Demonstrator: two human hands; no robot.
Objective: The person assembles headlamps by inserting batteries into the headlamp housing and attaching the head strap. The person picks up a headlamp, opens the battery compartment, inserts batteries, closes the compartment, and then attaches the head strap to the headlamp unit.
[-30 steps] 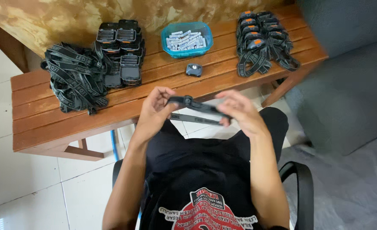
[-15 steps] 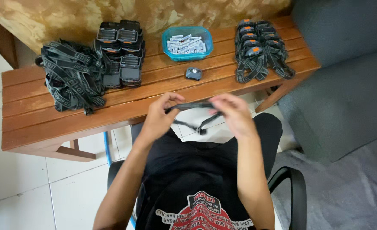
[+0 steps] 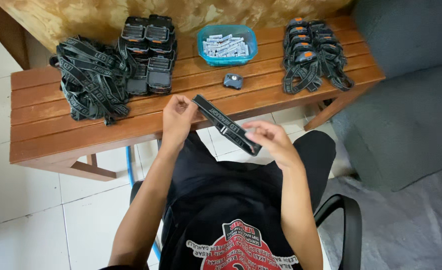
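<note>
Holding a black strap stretched between both hands above the lap, just in front of the wooden bench. Left hand pinches the strap's upper end, fingers closed on it. Right hand grips the lower end, fingers curled around it. Strap runs diagonally, tilted down toward the right hand. On the bench: pile of loose straps at left, stacked black lamp bodies beside it, blue tub of small batteries in the middle, one single lamp body near the tub, finished headlamps at right. Grey seat stands right of the bench.
</note>
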